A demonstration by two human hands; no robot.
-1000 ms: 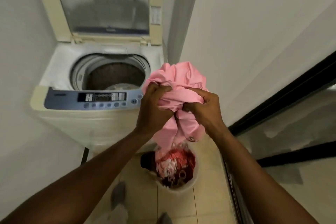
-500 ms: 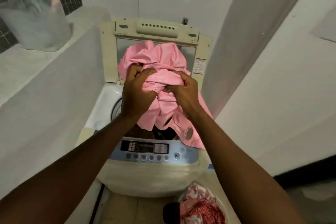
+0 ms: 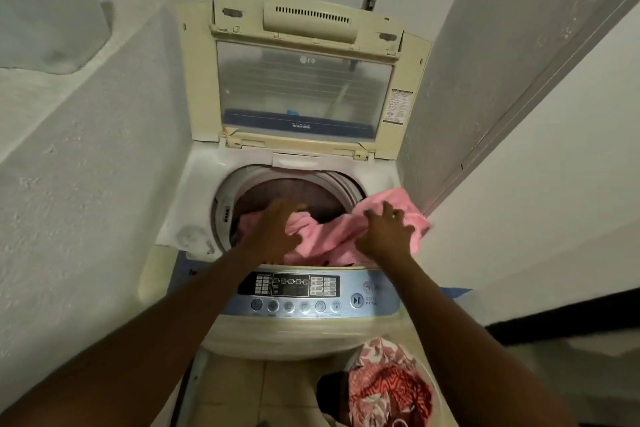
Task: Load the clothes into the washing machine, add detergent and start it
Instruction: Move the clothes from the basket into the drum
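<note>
A top-loading washing machine [image 3: 197,184] stands in front of me with its lid [image 3: 304,87] raised. A pink garment [image 3: 332,236] lies across the drum opening, and one end drapes over the right rim. My left hand [image 3: 277,229] is over the drum with fingers spread, resting on the pink cloth. My right hand [image 3: 386,232] is spread flat on the part of the garment at the right rim. Neither hand grips the cloth. The control panel [image 3: 304,291] with its buttons faces me below the opening.
A laundry basket [image 3: 391,388] holding red and white patterned clothes sits on the tiled floor at lower right. A white ledge [image 3: 86,135] rises on the left with a translucent container [image 3: 48,10] on it. A wall closes in on the right.
Both hands carried the bunched pink garment from above the basket up over the machine, lowered it into the drum and let go; fingers are now spread.
</note>
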